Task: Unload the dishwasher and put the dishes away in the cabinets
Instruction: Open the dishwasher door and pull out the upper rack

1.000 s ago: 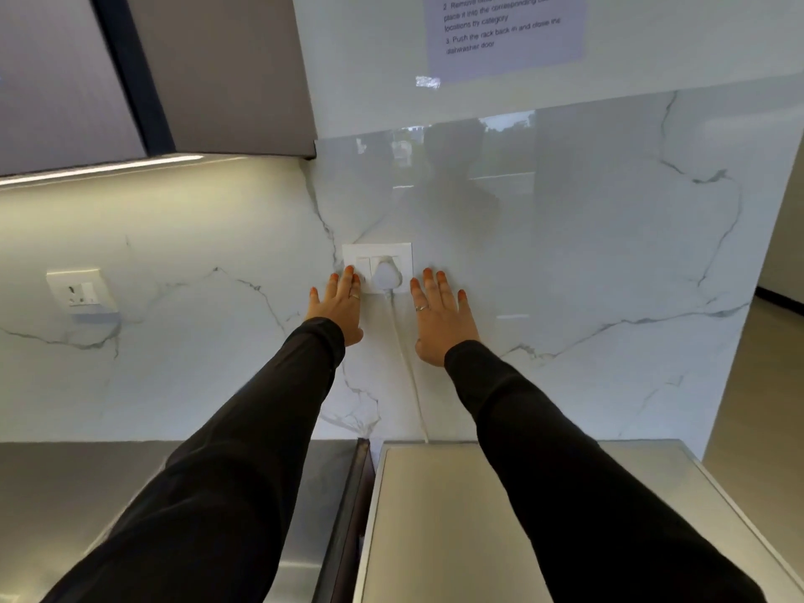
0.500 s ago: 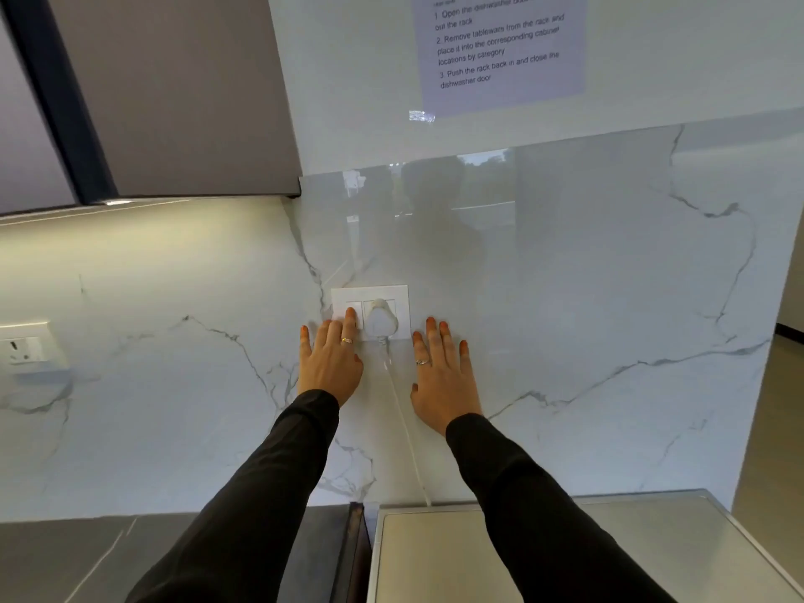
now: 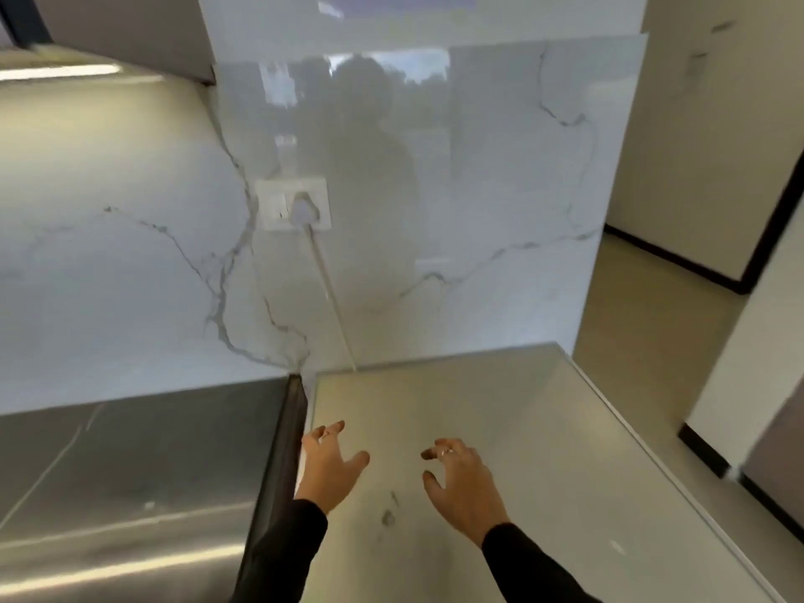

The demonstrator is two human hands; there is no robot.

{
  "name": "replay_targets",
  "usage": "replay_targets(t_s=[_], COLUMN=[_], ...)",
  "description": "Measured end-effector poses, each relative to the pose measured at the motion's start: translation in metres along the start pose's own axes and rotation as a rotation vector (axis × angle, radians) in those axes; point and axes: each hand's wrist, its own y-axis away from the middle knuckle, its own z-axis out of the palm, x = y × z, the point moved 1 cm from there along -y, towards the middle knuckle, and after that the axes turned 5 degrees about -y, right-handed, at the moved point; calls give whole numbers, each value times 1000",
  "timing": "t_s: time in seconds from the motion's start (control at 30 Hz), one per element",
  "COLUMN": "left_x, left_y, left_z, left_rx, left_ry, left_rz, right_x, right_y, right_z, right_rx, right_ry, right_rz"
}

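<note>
My left hand (image 3: 328, 465) and my right hand (image 3: 461, 483) hover side by side over a pale steel top (image 3: 500, 411), which looks like the top of the dishwasher. Both hands are empty, with fingers spread and slightly curled. Black sleeves cover both arms. No dishes, rack or dishwasher door are in view. The corner of an upper cabinet (image 3: 130, 32) shows at the top left.
A marble wall panel (image 3: 478, 189) stands behind, with a white socket and plug (image 3: 293, 204) and a cable (image 3: 333, 298) running down. A darker steel counter (image 3: 130, 472) lies to the left, across a narrow gap. A printed sheet (image 3: 404, 0) hangs at the top. Floor shows right.
Both hands have left the wall beside the socket and dropped down toward me over the steel top. The view has tilted downward and is blurred.
</note>
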Motion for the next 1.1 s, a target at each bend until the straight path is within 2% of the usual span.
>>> replay_targets(t_s=[0.13, 0.27, 0.37, 0.53, 0.63, 0.73, 0.97, 1.03, 1.1], left_x=[-31, -52, -68, -103, -120, -123, -106, -100, -90], left_y=[76, 137, 181, 256, 294, 306, 315, 314, 313], left_z=[41, 58, 67, 85, 98, 104, 129, 147, 171], left_rx=[-71, -73, -66, -171, -238, -274, -239, -247, -267], left_ry=[80, 128, 334, 976, 1159, 1226, 1175, 999, 789], left_rz=[-106, -98, -147, -507, -714, -782, -788, -733, -679], right_x=[21, 33, 32, 33, 49, 69, 91, 93, 94], right_y=[70, 140, 187, 270, 308, 327, 338, 337, 332], right_z=[4, 5, 6, 11, 5, 5, 11, 12, 12], right_rx=[56, 155, 243, 482, 640, 636, 508, 403, 250], right_ry=[-108, -289, -440, -1090, -1468, -1720, -1750, -1607, -1329], right_rz=[116, 230, 315, 674, 939, 1059, 1086, 1078, 1063])
